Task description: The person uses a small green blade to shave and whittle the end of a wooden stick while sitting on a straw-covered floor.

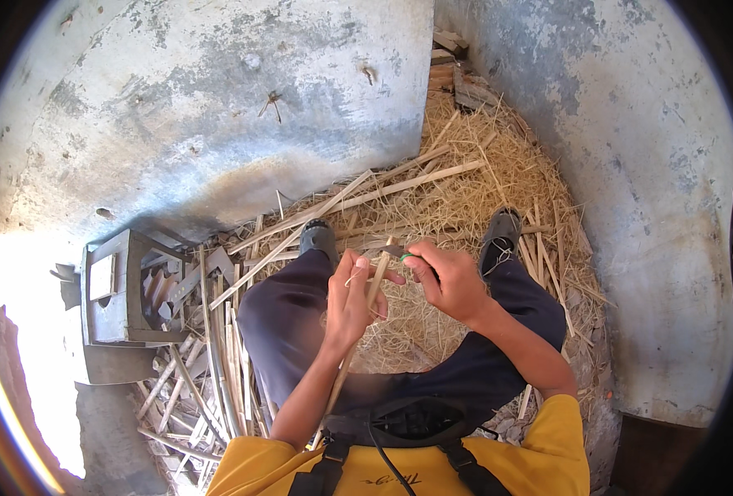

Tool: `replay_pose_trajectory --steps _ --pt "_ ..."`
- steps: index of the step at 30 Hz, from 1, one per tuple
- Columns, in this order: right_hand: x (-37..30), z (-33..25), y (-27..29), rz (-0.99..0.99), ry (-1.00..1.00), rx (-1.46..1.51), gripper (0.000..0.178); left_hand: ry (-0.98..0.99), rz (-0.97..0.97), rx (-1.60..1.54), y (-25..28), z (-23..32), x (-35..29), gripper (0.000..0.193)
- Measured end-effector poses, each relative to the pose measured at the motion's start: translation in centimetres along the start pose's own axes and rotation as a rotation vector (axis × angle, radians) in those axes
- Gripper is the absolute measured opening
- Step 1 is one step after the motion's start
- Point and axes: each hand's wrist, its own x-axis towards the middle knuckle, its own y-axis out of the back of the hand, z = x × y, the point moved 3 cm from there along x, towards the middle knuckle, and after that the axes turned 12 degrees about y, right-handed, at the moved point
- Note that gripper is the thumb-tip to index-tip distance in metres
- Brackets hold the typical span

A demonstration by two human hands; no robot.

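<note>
My left hand (352, 302) is closed around a long, thin, pale strip of bamboo or wood (378, 277). The strip slants from its upper tip between my hands down past my left forearm toward my waist. My right hand (447, 279) grips a small knife (395, 250) by its end, where a bit of green shows at the fingers. Its short dark blade lies against the strip near the upper tip. Most of the knife's handle is hidden in my right fist.
Pale shavings (457, 198) cover the floor between my feet and beyond. Long strips (317, 211) lie across them, with more strips (230, 364) heaped at my left. A grey box (118, 285) with an open side stands left. Weathered walls (242, 91) rise ahead and right.
</note>
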Motion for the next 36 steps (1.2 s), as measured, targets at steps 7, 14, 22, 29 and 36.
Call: replay_pose_trajectory --steps 7,14,22,29,36 --pt "-0.2 -0.5 -0.6 0.002 0.050 -0.039 0.015 0.018 -0.042 -0.034 -0.1 0.1 -0.2 0.032" --pt "-0.3 -0.4 -0.8 0.030 0.103 -0.088 0.015 0.027 -0.025 -0.026 0.0 0.8 -0.5 0.031" --pt "-0.3 -0.9 -0.8 -0.035 0.185 -0.265 0.018 -0.021 0.068 0.066 0.1 0.5 -0.4 0.030" --pt "-0.6 -1.3 -1.0 -0.183 0.117 -0.405 0.024 -0.216 0.208 0.249 -0.5 -0.4 -0.2 0.034" --pt "-0.7 -1.6 -2.0 -0.257 0.082 -0.574 0.019 -0.262 0.302 0.461 -0.1 -3.2 1.0 0.032"
